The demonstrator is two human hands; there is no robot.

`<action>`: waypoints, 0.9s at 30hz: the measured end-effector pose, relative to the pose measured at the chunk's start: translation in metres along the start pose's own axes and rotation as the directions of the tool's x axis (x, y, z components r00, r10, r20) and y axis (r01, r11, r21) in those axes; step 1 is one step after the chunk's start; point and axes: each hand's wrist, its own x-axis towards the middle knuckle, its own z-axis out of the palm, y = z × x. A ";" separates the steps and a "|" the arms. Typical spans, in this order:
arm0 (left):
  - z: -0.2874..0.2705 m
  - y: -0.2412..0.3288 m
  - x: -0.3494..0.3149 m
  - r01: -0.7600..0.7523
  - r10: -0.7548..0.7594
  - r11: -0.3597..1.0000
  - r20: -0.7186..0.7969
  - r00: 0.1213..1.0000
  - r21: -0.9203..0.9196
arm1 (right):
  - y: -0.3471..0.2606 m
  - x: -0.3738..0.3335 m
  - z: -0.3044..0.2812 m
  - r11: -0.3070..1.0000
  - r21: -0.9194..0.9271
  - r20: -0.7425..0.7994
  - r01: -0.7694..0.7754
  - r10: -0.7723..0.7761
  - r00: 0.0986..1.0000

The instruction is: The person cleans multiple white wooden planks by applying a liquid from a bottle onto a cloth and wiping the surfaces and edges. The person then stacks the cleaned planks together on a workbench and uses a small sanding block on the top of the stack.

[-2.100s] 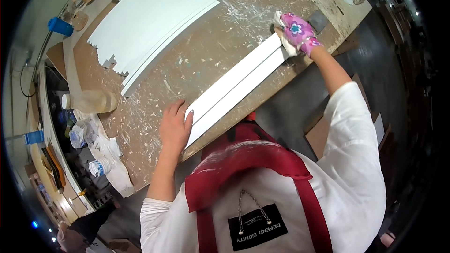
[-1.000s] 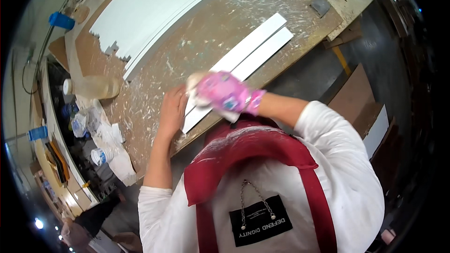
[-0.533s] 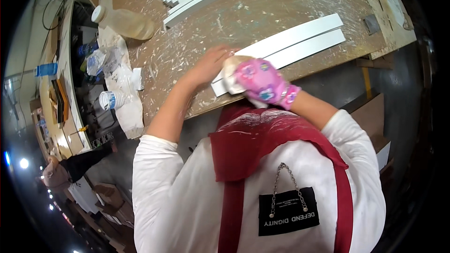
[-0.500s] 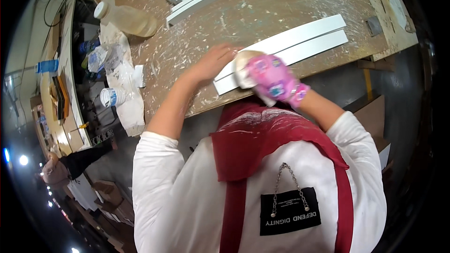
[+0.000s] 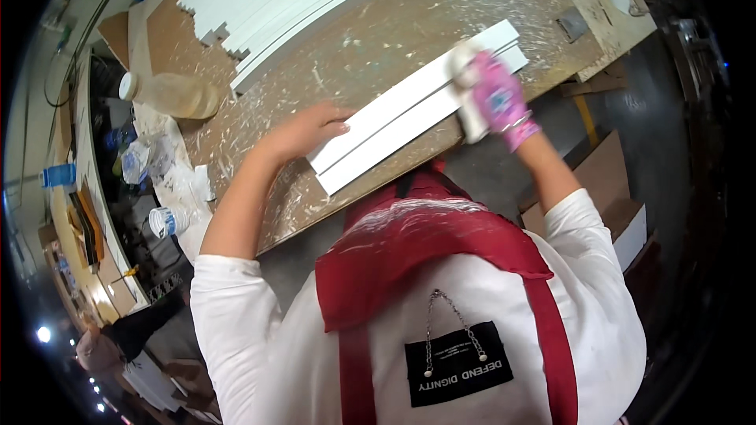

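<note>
Two long white strips lie side by side on the worn brown worktable, slanting up to the right near its front edge. At their left end rests my bare left hand, open, its thumb and fingertips touching the edge of the farther strip. My right hand, in a pink patterned glove, is closed on a whitish cloth. That cloth lies across both strips near their right end and hangs past the nearer one; motion blurs it. Some of the right fingers are hidden by the cloth.
Many white strips lie together at the table's far side. To the left are a cloudy plastic jug, crumpled clear plastic and a white cup. A small grey block sits at the right; cardboard stands below the table.
My right hand has slid the cloth rightward along the strips, from near their left end to near the right end. The left hand stays at the left end. The whole view has shifted.
</note>
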 end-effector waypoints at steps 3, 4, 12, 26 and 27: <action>0.010 0.031 -0.005 0.046 0.012 0.956 -0.197 0.980 0.289 | 0.100 0.017 -0.065 0.988 -0.001 -0.300 -0.154 0.147 0.943; 0.021 0.031 -0.011 0.032 0.075 0.946 -0.315 0.946 0.322 | 0.095 0.014 -0.077 0.939 0.150 -0.351 -0.309 0.343 0.871; 0.032 0.039 -0.019 0.026 -0.024 1.000 -0.404 0.914 0.001 | 0.111 -0.021 -0.052 0.915 0.316 -0.308 -0.250 0.348 0.885; 0.019 0.047 0.002 0.201 -0.192 0.102 0.179 0.965 -0.974 | -0.043 0.063 0.035 0.940 0.313 0.249 0.137 -0.221 0.943; 0.021 0.046 0.005 0.192 -0.196 0.097 0.170 0.966 -0.977 | -0.042 0.082 0.019 0.900 0.429 0.316 -0.074 -0.073 0.946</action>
